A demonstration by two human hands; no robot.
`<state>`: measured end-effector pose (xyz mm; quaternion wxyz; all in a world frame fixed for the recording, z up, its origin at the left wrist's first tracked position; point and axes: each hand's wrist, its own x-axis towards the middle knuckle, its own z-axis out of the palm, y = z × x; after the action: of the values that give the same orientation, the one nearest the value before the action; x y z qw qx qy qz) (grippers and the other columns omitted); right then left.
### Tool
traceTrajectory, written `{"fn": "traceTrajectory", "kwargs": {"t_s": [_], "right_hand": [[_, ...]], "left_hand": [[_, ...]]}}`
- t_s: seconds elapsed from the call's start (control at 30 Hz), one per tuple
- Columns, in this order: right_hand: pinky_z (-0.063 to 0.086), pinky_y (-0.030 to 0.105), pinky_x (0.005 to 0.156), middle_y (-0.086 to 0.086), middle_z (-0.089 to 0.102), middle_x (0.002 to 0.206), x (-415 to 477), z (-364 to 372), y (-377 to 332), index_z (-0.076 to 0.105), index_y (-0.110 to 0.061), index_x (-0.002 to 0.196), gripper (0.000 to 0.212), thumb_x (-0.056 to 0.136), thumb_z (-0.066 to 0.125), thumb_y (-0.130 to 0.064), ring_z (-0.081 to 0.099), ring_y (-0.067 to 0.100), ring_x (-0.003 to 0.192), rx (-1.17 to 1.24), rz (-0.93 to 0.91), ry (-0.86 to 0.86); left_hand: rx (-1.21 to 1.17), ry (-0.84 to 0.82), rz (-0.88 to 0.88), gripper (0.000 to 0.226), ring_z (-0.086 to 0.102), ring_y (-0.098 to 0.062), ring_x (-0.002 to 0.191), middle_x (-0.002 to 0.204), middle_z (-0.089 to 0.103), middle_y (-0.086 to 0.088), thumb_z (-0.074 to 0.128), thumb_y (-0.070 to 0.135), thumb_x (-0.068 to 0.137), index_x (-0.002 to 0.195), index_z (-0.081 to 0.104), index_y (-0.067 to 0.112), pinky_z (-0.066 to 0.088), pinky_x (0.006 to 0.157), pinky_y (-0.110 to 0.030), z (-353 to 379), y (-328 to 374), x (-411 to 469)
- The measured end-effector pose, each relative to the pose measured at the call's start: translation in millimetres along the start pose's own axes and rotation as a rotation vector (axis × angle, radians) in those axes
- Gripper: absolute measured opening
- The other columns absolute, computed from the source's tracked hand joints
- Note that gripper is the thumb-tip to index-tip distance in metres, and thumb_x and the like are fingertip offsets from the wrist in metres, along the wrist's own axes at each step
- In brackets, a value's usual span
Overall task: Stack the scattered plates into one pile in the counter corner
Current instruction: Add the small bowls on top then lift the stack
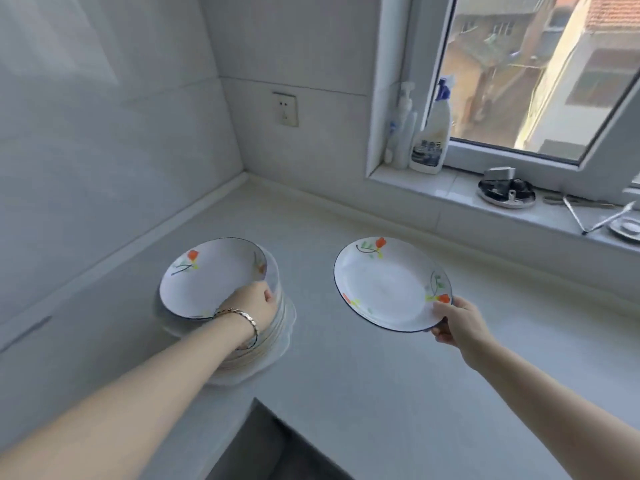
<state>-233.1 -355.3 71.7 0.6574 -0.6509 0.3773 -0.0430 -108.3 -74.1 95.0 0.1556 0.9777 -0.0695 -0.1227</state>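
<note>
Plate pile (249,344) mostly built on tabletop (381,393) near corner. Left hand (252,303) fingers clamped on tilted top plate (207,275); right hand (457,323) fingers pinch floral plate (388,282), aloft, unstacked.

Soft window (540,74) daylight, slight blur

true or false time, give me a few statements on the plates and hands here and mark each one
1. The right hand holds a flowered plate by its rim. True.
2. The left hand is empty, away from the pile. False: it grips the top plate of the pile.
3. The pile stands on the windowsill. False: it stands on the counter.
4. A spray bottle stands on the windowsill. True.
5. The left wrist wears a bracelet. True.
</note>
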Motion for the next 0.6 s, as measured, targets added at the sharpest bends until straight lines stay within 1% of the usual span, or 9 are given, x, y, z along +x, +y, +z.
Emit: {"fn": "traceTrajectory", "kwargs": {"t_s": [0.07,0.13,0.2,0.27,0.33,0.43,0.53,0.6], "right_hand": [[0.039,0.012,0.032,0.007,0.053,0.051,-5,43,-15,0.051,-0.006,0.098,0.009,0.093,0.043,-0.005,0.045,0.006,0.024,-0.001,-0.034,-0.041],[0.04,0.013,0.033,0.008,0.051,0.056,-10,83,-29,0.051,-0.007,0.098,0.009,0.093,0.043,-0.006,0.045,0.006,0.024,-0.015,-0.056,-0.096],[0.041,0.016,0.035,0.007,0.052,0.057,-15,121,-41,0.051,-0.007,0.097,0.01,0.093,0.043,-0.007,0.046,0.005,0.025,-0.044,-0.073,-0.162],[0.041,0.016,0.035,0.007,0.052,0.057,-15,155,-51,0.05,-0.007,0.095,0.009,0.093,0.041,-0.007,0.046,0.005,0.026,-0.087,-0.094,-0.227],[0.04,0.014,0.035,0.008,0.052,0.056,-12,183,-59,0.049,-0.006,0.095,0.009,0.092,0.04,-0.006,0.047,0.006,0.026,-0.134,-0.107,-0.282],[0.04,0.014,0.035,0.01,0.054,0.057,-2,217,-68,0.048,-0.006,0.097,0.012,0.091,0.038,-0.003,0.05,0.007,0.026,-0.211,-0.092,-0.36],[0.042,0.015,0.035,0.011,0.056,0.058,11,240,-74,0.049,-0.005,0.1,0.016,0.09,0.037,-0.002,0.051,0.008,0.028,-0.313,-0.082,-0.439],[0.042,0.017,0.035,0.011,0.056,0.057,19,249,-74,0.049,-0.005,0.1,0.016,0.09,0.037,-0.002,0.052,0.01,0.03,-0.373,-0.1,-0.476]], "left_hand": [[-0.034,0.027,-0.04,0.02,0.064,-0.028,0.086,0.087,0.064,-0.011,0.036,0.014,0.09,0.075,0.048,0.017,0.044,0.071,-0.028,-22,-34,4],[-0.059,0.064,-0.104,0.018,0.063,-0.027,0.084,0.094,0.068,-0.012,0.037,0.014,0.09,0.079,0.05,0.017,0.044,0.072,-0.028,-37,-64,9],[-0.089,0.11,-0.173,0.016,0.065,-0.028,0.084,0.095,0.069,-0.011,0.039,0.015,0.088,0.083,0.054,0.015,0.046,0.072,-0.028,-46,-94,14],[-0.163,0.149,-0.23,0.018,0.067,-0.031,0.087,0.095,0.07,-0.011,0.041,0.016,0.086,0.09,0.059,0.013,0.052,0.079,-0.032,-50,-118,21],[-0.195,0.177,-0.268,0.019,0.067,-0.031,0.088,0.092,0.07,-0.011,0.041,0.016,0.087,0.092,0.059,0.015,0.05,0.078,-0.03,-55,-137,25],[-0.228,0.224,-0.338,0.013,0.066,-0.031,0.089,0.084,0.068,-0.01,0.043,0.015,0.088,0.084,0.053,0.022,0.045,0.073,-0.028,-62,-156,34],[-0.275,0.268,-0.403,0.012,0.067,-0.031,0.087,0.09,0.069,-0.01,0.043,0.014,0.088,0.087,0.051,0.023,0.051,0.079,-0.033,-67,-169,43],[-0.293,0.289,-0.436,0.012,0.068,-0.031,0.086,0.092,0.071,-0.011,0.042,0.013,0.087,0.087,0.051,0.022,0.052,0.081,-0.034,-68,-176,51]]}}
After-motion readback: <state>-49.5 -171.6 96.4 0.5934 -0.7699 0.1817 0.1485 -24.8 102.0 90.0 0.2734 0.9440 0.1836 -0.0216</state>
